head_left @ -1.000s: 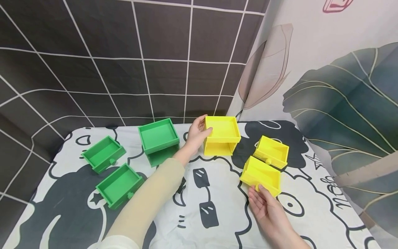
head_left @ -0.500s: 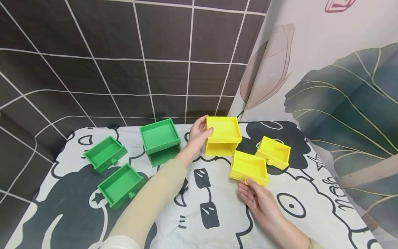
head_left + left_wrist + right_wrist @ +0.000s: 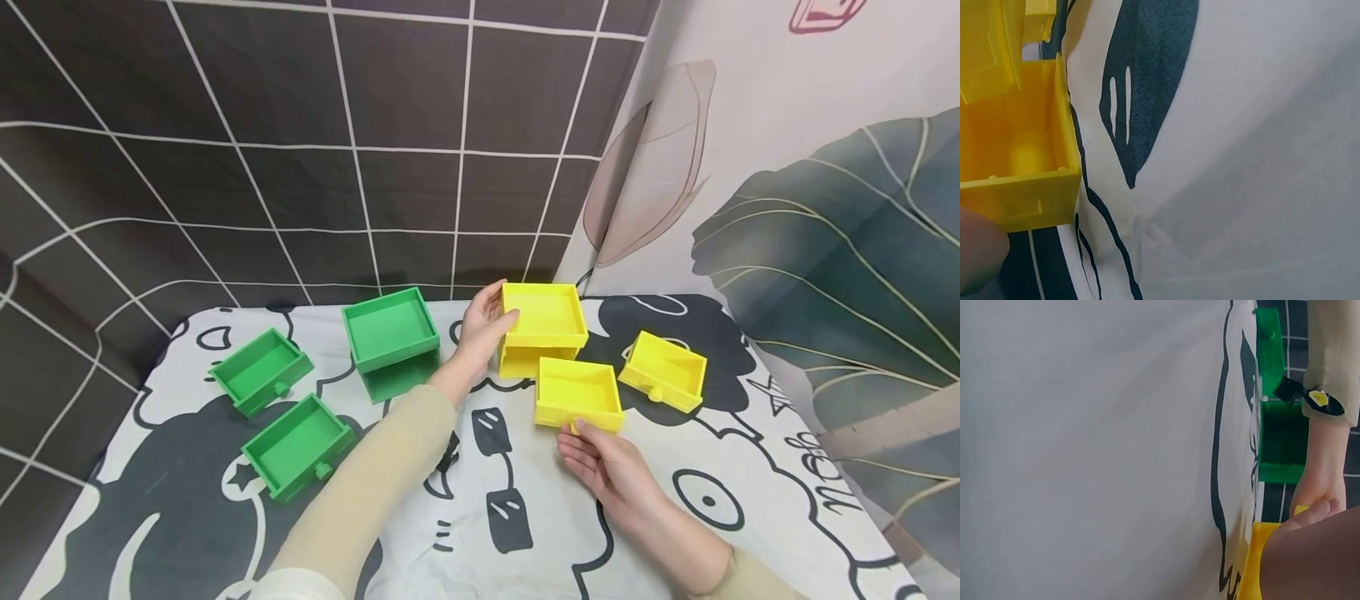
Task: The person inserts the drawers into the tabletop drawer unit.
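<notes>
My left hand (image 3: 480, 329) grips the left side of a yellow toy cabinet (image 3: 543, 317), thumb over its top rim and the other fingers along its side. The cabinet has a shallow tray top and a hollow front, seen close in the left wrist view. My right hand (image 3: 611, 467) pinches the knob of a yellow drawer (image 3: 577, 387) held right before that opening, its back overlapping the cabinet's lower edge. In the left wrist view the drawer (image 3: 988, 44) appears at the upper left, near the cabinet's mouth. A second yellow drawer (image 3: 663, 371) lies to the right.
A green cabinet (image 3: 392, 329) of the same shape stands left of the yellow one, beyond my left forearm. Two green drawers, one farther back (image 3: 260, 367) and one nearer (image 3: 296, 446), lie at the left. A patterned cloth (image 3: 480, 508) covers the table; a dark grid-lined cloth (image 3: 412, 192) hangs behind.
My right hand has carried the yellow drawer left, from beside the second drawer to in front of the yellow cabinet, turning it straighter. The left hand keeps its grip on the cabinet.
</notes>
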Tool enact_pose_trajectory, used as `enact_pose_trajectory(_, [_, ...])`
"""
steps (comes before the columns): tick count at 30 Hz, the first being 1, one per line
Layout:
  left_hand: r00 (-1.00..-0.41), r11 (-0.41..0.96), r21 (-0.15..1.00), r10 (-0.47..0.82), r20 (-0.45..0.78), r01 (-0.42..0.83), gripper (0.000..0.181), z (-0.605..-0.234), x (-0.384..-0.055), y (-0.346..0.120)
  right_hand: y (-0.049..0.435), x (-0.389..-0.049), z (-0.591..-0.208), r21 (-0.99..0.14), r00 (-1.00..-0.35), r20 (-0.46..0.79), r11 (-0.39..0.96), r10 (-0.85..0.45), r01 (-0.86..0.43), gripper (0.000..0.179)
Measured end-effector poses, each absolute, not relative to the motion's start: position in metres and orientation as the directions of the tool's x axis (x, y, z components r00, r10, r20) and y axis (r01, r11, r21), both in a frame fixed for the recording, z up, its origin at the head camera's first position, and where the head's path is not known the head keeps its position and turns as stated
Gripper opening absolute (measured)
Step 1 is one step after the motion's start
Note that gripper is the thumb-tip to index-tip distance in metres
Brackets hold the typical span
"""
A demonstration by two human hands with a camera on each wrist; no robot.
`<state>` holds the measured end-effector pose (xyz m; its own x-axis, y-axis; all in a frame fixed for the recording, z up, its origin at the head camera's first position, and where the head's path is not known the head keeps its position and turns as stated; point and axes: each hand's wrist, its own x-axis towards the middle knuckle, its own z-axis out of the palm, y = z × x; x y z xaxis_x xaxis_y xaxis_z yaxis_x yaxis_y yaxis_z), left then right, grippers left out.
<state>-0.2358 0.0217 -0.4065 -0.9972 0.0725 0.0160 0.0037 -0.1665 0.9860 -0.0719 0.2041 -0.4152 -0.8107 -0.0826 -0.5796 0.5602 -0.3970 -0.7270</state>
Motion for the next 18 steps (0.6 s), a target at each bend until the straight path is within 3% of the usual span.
enact_pose_trajectory(9, [-0.998, -0.189, 0.982, 0.066, 0.020, 0.007, 0.056, -0.408, -0.236, 0.022, 0.196, -0.083, -0.419, -0.746, -0.818, -0.560, -0.350, -0.129, 0.566, 0.032])
enact_pose_trajectory(18, [-0.998, -0.172, 0.985, 0.057, 0.005, -0.005, 0.055, -0.410, -0.237, 0.024, 0.185, -0.094, -0.419, -0.757, -0.831, -0.529, -0.348, -0.172, 0.554, 0.019])
